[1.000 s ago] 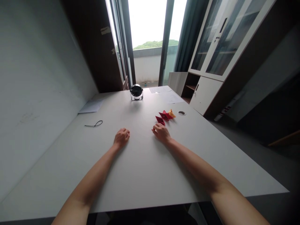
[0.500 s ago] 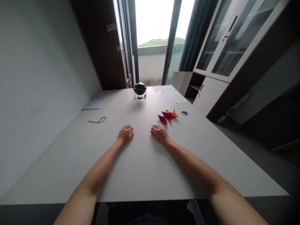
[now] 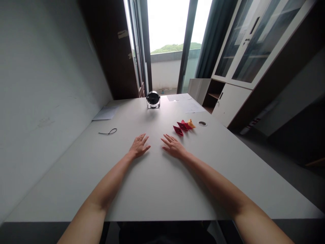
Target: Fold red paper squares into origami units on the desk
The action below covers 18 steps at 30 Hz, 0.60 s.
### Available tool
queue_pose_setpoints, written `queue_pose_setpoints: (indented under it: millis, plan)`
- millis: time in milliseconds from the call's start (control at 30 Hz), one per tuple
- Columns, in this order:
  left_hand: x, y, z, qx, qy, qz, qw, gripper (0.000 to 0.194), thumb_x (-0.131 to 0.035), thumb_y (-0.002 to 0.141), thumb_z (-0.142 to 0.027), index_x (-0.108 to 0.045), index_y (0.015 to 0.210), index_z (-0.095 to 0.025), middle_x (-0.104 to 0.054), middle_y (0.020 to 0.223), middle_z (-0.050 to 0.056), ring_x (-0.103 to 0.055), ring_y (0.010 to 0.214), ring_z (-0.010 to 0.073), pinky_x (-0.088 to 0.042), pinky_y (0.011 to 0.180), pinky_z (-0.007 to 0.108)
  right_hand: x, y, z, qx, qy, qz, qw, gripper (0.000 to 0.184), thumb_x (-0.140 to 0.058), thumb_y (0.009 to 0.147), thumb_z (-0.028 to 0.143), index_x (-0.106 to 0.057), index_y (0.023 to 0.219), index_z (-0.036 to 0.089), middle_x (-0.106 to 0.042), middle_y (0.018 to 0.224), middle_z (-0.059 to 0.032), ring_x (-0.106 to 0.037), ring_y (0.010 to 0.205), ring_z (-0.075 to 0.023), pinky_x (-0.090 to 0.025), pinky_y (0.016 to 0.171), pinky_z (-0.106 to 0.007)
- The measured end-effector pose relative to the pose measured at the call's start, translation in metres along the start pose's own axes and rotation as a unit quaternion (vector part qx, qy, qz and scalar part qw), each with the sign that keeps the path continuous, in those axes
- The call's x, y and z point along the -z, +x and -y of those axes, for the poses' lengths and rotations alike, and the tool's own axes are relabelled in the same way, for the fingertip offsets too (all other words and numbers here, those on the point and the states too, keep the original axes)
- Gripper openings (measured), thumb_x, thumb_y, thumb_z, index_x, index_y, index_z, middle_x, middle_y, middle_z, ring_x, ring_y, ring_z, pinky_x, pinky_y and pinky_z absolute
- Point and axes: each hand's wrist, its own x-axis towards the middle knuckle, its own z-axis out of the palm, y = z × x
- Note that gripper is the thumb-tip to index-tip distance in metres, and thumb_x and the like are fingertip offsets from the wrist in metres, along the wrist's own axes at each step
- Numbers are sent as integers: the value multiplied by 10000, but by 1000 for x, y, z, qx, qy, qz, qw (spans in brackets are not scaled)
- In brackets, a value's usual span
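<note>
My left hand (image 3: 138, 146) lies on the white table (image 3: 162, 189), fingers stretched out and spread, holding nothing. Across a gap from it, my right hand (image 3: 173, 146) rests the same way, palm down with its fingers apart. Just beyond the right hand stand several folded red paper pieces (image 3: 181, 126), with a folded orange paper piece (image 3: 191, 124) at their far right end. Neither hand touches them. To the left of my left hand, a thin black looped tie (image 3: 109, 131) lies on the tabletop.
A round black lamp-like object on a metal stand (image 3: 153, 100) is at the table's far edge. Paper sheets (image 3: 105, 113) lie far left, and more sheets (image 3: 193, 107) far right. A cable hole (image 3: 202, 124) is near the right edge. A wall (image 3: 50, 101) borders the left side.
Both hands have uncurled: their fingers were bent in loosely and are now spread flat on the table. The view has shifted slightly; the paper pieces and other objects stay in place.
</note>
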Motion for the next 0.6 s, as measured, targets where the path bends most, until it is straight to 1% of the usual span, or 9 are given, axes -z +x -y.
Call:
queue_pose_setpoints:
  millis: [100,200,367,433,500,600]
  plan:
    - [-2,1,2,-4,3,2,1000,719,-328,944,-660,-269,1554,-285,-170,1649,68,-165,1510,290,-159,1214,513,2,1,2,6,-1,13,1000,629,-347,993,567,-323,1545,266,-178,1639,-64,-198,1506,-260,-217,1212,-468]
    - [-5,1,4,-7,7,13,1000,742,-329,934,-681,-252,1561,-293,-136,1656,64,-136,1517,295,-137,1215,522,2,1,2,10,2,33,999,663,-329,987,599,-270,1563,277,-136,1646,-53,-162,1514,-263,-194,1219,-474]
    - [-6,2,5,-3,14,38,999,794,-325,917,-709,-154,1581,-308,-30,1667,46,-50,1531,289,-84,1219,523,2,2,1,13,7,62,998,751,-306,962,668,-154,1588,282,-54,1653,-48,-81,1525,-277,-126,1229,-491]
    - [-5,2,6,-1,17,50,999,814,-320,910,-720,-117,1584,-310,-2,1667,41,-31,1532,288,-70,1219,522,2,3,2,10,7,70,997,779,-305,950,689,-132,1590,281,-36,1653,-49,-57,1526,-283,-96,1231,-496]
    - [-3,4,6,-2,18,75,997,824,-314,904,-730,-113,1584,-311,-9,1666,44,-40,1531,292,-70,1216,526,2,4,2,13,8,84,996,804,-300,937,713,-147,1589,269,-48,1651,-60,-54,1525,-287,-76,1231,-496]
    - [-1,6,4,-6,16,116,993,822,-318,893,-745,-158,1578,-320,-68,1662,51,-87,1526,302,-85,1211,534,0,5,1,16,9,104,994,814,-290,925,736,-216,1578,256,-111,1644,-79,-100,1521,-292,-75,1231,-496]
